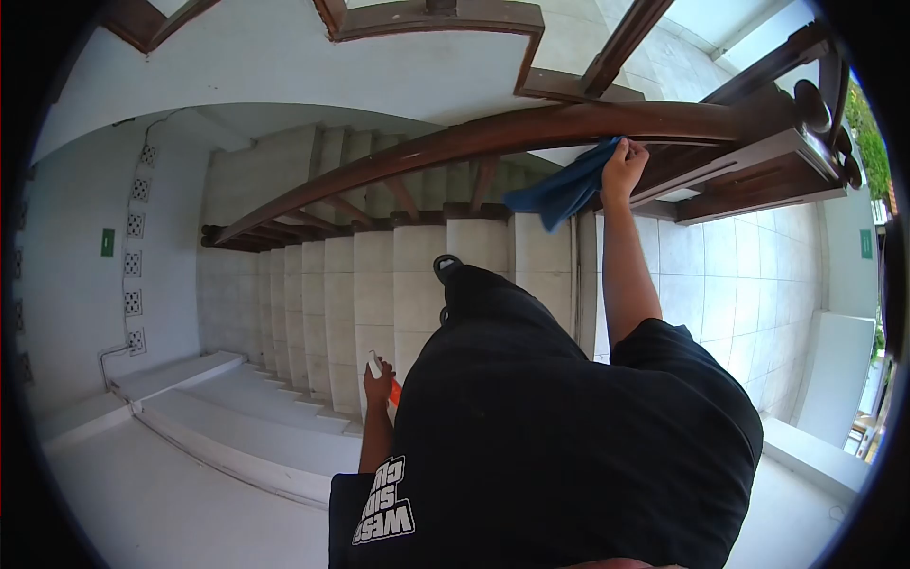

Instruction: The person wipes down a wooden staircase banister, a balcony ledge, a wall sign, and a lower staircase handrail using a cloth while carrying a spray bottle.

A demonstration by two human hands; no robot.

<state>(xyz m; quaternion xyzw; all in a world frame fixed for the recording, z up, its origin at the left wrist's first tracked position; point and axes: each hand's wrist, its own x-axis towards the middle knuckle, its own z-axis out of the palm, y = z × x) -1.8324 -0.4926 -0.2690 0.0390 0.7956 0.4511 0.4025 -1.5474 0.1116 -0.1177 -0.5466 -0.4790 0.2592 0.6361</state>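
Note:
My right hand point(623, 171) is closed on a blue cloth point(561, 192), pinching its upper end against the lower side of the dark wooden handrail point(493, 127). The rest of the cloth hangs loose to the left of my fingers. Low on the left, beside my body, my left hand point(377, 383) grips a spray bottle with a white trigger head point(373, 358). A bit of the bottle's orange-red body point(395, 391) shows next to my black shirt, which hides most of it.
Pale tiled stairs point(336, 284) descend to the left, with wooden balusters point(403, 197) under the rail. One dark shoe point(446, 267) shows on a step. A wooden newel post point(758, 161) stands at right beside a tiled landing point(720, 275). A white wall point(66, 284) is at far left.

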